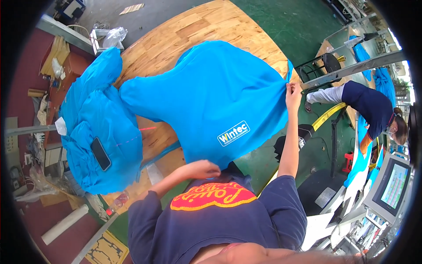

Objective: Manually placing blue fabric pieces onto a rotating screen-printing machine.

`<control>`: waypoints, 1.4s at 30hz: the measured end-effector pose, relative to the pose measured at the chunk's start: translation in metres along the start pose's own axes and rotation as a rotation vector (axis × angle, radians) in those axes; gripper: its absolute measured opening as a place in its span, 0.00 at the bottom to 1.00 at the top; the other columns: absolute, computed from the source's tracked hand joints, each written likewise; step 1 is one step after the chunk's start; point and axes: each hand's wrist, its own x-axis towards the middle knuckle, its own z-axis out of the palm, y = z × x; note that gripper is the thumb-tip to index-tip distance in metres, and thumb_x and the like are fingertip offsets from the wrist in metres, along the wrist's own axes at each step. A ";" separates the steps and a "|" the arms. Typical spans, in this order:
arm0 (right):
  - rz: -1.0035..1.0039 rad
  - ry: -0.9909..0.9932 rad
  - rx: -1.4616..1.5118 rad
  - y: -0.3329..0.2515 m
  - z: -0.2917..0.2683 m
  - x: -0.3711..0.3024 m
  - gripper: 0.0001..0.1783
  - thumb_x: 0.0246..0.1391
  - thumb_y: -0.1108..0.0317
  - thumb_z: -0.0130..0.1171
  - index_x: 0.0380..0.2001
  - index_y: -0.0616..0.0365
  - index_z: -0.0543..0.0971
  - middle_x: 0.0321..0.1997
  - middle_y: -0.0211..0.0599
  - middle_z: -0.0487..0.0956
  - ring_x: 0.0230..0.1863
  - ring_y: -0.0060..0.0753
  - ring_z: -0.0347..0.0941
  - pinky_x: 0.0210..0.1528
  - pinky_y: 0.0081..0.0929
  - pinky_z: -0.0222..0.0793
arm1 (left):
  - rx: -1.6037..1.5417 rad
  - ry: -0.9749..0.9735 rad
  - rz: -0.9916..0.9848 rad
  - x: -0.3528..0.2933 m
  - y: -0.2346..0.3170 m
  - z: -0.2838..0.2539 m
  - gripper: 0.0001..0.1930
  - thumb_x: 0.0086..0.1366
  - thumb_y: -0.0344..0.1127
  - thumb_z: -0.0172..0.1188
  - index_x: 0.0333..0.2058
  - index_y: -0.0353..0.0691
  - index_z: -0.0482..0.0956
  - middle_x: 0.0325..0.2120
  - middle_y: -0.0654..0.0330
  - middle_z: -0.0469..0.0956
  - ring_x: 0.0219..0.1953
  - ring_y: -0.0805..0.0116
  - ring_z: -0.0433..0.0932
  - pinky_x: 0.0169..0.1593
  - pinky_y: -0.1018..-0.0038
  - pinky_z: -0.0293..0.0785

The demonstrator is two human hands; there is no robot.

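Right hand [293,94] pinches blue cloth [211,92] at two o'clock; left hand [201,169], six, grip I can't tell; bottle [118,201], eight.

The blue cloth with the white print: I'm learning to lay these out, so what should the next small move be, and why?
Perhaps ease the pull of the right hand slightly: it pinches the blue cloth near the right edge of the wooden table, and creases fan out from that grip. Whether the left hand holds the cloth is unclear.

The right grip [293,95] pinches the blue cloth [211,92].
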 end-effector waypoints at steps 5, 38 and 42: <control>0.226 -0.251 -0.028 0.034 0.008 -0.003 0.15 0.57 0.55 0.56 0.32 0.56 0.73 0.22 0.35 0.75 0.23 0.33 0.70 0.28 0.33 0.64 | 0.329 0.601 0.229 0.074 0.003 -0.136 0.06 0.64 0.33 0.55 0.34 0.39 0.79 0.32 0.55 0.78 0.35 0.59 0.77 0.38 0.68 0.73; 0.111 0.091 -0.263 0.049 0.013 -0.024 0.09 0.56 0.63 0.58 0.33 0.56 0.75 0.29 0.42 0.79 0.30 0.46 0.77 0.32 0.36 0.70 | 0.714 1.330 -0.155 0.199 -0.077 -0.383 0.08 0.64 0.39 0.55 0.37 0.44 0.79 0.37 0.57 0.80 0.40 0.55 0.78 0.40 0.67 0.74; 0.328 -0.014 -0.140 0.046 -0.005 -0.029 0.12 0.54 0.59 0.61 0.33 0.57 0.76 0.26 0.39 0.78 0.26 0.37 0.75 0.31 0.32 0.68 | 0.832 1.355 -0.073 0.189 -0.078 -0.383 0.09 0.63 0.39 0.55 0.40 0.47 0.79 0.40 0.59 0.78 0.45 0.58 0.75 0.46 0.65 0.70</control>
